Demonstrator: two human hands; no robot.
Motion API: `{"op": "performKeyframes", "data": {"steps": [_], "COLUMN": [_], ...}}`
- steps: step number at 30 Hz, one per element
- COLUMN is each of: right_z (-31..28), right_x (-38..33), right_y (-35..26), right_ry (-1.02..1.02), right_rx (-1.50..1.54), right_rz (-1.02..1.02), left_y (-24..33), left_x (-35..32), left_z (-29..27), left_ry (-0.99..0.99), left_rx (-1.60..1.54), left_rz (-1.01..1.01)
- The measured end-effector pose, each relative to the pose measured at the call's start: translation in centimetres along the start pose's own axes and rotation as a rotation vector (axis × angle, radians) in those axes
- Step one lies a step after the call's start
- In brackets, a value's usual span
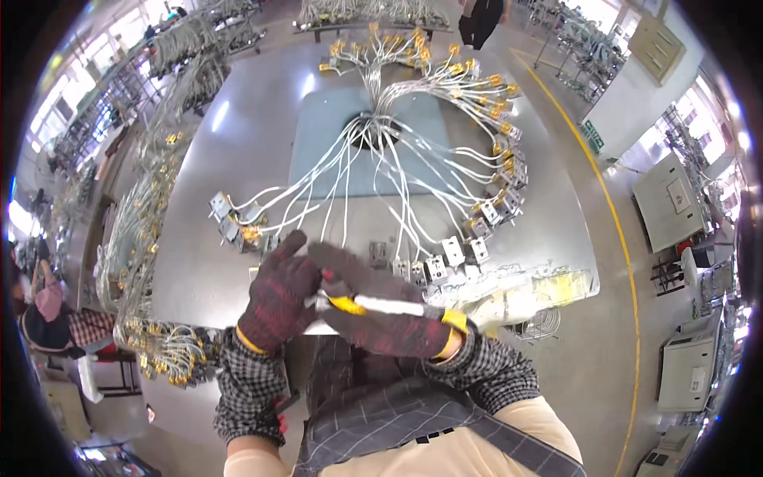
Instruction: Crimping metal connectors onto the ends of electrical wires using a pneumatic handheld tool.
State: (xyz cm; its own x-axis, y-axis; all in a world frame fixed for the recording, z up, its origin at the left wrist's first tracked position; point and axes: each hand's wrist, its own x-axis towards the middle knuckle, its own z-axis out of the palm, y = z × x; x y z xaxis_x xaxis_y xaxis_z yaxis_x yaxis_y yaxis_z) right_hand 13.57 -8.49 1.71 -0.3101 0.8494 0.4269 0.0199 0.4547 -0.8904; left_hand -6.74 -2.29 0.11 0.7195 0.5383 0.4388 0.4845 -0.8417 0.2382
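Both hands wear dark red-and-black knit gloves and meet over the near edge of the metal table. My right hand (389,318) is closed around a slim white rod-shaped tool (389,306) with a yellow part (346,304) toward its left end; its exact kind is not clear. Beside that end, my left hand (278,298) is closed, its fingertips at a small metallic piece I cannot make out. Just beyond the hands, white cables (346,163) fan out from a dark round hub (369,131). Several silver metal connector boxes (453,251) sit on the cable ends nearest me.
A grey-blue square panel (318,119) lies under the hub on the metal table (199,262). Yellow-tipped cable ends (461,71) spread along the far and right sides. Clear plastic wrap (509,302) covers the near right corner. Cable bundles (143,222) hang at left; a person (481,20) stands beyond.
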Motion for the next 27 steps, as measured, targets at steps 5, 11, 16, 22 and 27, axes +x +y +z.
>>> {"op": "performKeyframes", "data": {"steps": [5, 11, 16, 22, 27], "right_z": [-4.0, -12.2, -17.9, -11.6, -7.7], "right_x": [-3.3, -3.7, -0.5, 5.3, 7.3], "right_y": [-0.1, 2.4, 1.8, -2.6, -1.7], "right_ry": [0.078, 0.263, 0.464, 0.663, 0.637], "right_rx": [-0.674, -0.673, -0.561, 0.049, 0.283], "right_rz": [0.11, 0.181, 0.399, -0.019, -0.162], "left_y": [1.0, -2.1, -3.1, -0.1, 1.6], "left_x": [-2.6, 0.3, 3.1, 5.2, 7.0], "left_z": [1.3, 1.4, 2.1, 3.0, 2.0], "left_ry": [0.073, 0.158, 0.044, 0.113, -0.128], "left_rx": [0.05, 0.019, -0.3, -0.364, -0.101], "left_rz": [-0.012, 0.138, -0.012, -0.106, -0.287]}}
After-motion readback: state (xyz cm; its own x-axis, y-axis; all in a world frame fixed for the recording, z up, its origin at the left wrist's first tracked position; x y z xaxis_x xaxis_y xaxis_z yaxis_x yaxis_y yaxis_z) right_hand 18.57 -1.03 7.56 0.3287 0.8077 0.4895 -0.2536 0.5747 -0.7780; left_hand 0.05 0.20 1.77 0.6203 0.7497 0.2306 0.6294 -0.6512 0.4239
